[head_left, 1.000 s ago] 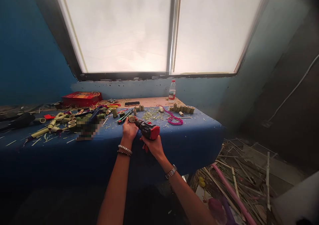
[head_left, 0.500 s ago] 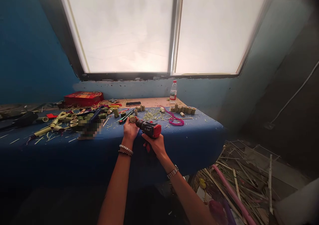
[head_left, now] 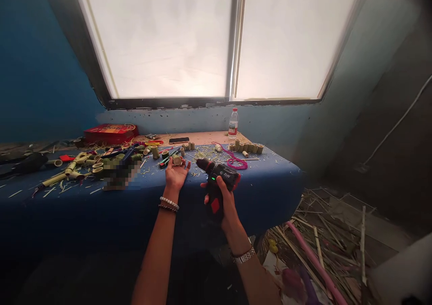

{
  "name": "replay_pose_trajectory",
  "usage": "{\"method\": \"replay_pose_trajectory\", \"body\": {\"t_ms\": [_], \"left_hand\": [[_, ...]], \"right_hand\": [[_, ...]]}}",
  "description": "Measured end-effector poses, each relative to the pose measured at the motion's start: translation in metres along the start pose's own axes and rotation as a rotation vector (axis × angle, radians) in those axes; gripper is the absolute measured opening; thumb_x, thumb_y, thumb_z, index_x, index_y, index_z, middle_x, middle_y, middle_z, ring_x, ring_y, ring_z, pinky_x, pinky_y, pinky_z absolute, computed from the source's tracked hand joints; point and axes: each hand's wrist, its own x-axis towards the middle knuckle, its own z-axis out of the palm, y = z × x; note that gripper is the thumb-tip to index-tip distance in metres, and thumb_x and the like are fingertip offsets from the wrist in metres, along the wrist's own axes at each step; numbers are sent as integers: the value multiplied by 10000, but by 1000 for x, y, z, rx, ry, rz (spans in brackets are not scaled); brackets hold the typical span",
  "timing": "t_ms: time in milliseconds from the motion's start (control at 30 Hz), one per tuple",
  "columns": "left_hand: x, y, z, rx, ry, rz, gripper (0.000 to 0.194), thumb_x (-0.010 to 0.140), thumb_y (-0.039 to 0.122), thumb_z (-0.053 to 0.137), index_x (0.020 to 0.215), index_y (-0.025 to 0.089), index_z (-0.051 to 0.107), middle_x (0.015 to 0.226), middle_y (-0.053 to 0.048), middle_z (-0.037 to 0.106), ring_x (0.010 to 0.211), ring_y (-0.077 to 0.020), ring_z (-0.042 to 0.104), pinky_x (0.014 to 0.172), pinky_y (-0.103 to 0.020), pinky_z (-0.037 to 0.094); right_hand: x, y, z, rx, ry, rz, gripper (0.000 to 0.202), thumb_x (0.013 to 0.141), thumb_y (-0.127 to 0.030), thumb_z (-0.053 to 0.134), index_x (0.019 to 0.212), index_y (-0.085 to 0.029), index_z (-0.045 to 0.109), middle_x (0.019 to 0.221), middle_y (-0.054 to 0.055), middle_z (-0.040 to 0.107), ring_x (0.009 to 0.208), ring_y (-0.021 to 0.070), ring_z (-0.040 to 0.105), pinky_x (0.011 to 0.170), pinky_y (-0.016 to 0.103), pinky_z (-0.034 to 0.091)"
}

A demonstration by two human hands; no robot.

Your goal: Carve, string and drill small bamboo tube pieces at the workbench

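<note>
My left hand (head_left: pixel 177 175), palm up at the table's front edge, holds a short bamboo piece (head_left: pixel 176 161) between thumb and fingers, its round cut end towards me. In my right hand (head_left: pixel 227 196) is a black and red cordless drill (head_left: pixel 221 175), gripped by its handle, with a small green light on. Its chuck points up and left, apart from the bamboo piece. Just behind my left hand lies a dark tool with teal edges (head_left: pixel 165 162), partly hidden. A bamboo section (head_left: pixel 165 154) stands close to it.
Bamboo sections (head_left: pixel 250 147) stand in a row beside magenta cord (head_left: pixel 238 162) and a water bottle (head_left: pixel 233 124). More cut bamboo (head_left: pixel 76 165) is heaped at left, near a red box (head_left: pixel 110 134). A phone (head_left: pixel 179 140) lies at the back. Bamboo strips (head_left: pixel 317 246) litter the floor.
My right hand has drawn the drill back to the right, away from the bamboo piece, and turned it so its side shows. My left hand keeps the bamboo, its fingers more spread.
</note>
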Motion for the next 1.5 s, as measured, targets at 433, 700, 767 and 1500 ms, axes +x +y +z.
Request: {"method": "replay_pose_trajectory", "body": {"t_ms": [433,700,767,1500], "left_hand": [[-6,-4,2,138,-123,23,244,1018,383,602,981,196,754,1095,-32,777,922,-132,691,961,-342,501],[-9,-6,-2,298,-230,46,266,918,477,722,1042,248,778,1408,-43,675,1221,-194,619,1027,-355,480],[-9,-6,-1,339,-238,73,282,845,465,803,1034,256,777,1418,-44,669,1304,-212,582,1069,-357,454],[-105,-36,38,563,-259,413,314,703,189,903,984,216,767,1070,-81,781,1242,-285,655,1156,-378,431]], "right_hand": [[-6,-12,-4,144,88,-34,651,702,-703,814,1016,-153,667,840,83,781,447,125,606,379,219,447],[-35,-33,-1,100,56,-144,638,798,-755,699,932,-135,762,625,37,670,579,158,639,576,277,564],[-45,-43,-2,111,-41,-232,544,815,-695,728,972,-174,757,736,43,712,675,182,676,754,372,611],[-56,1,-122,-361,-279,-43,446,682,-582,856,973,-250,792,478,-16,636,491,233,675,939,547,588]]}}
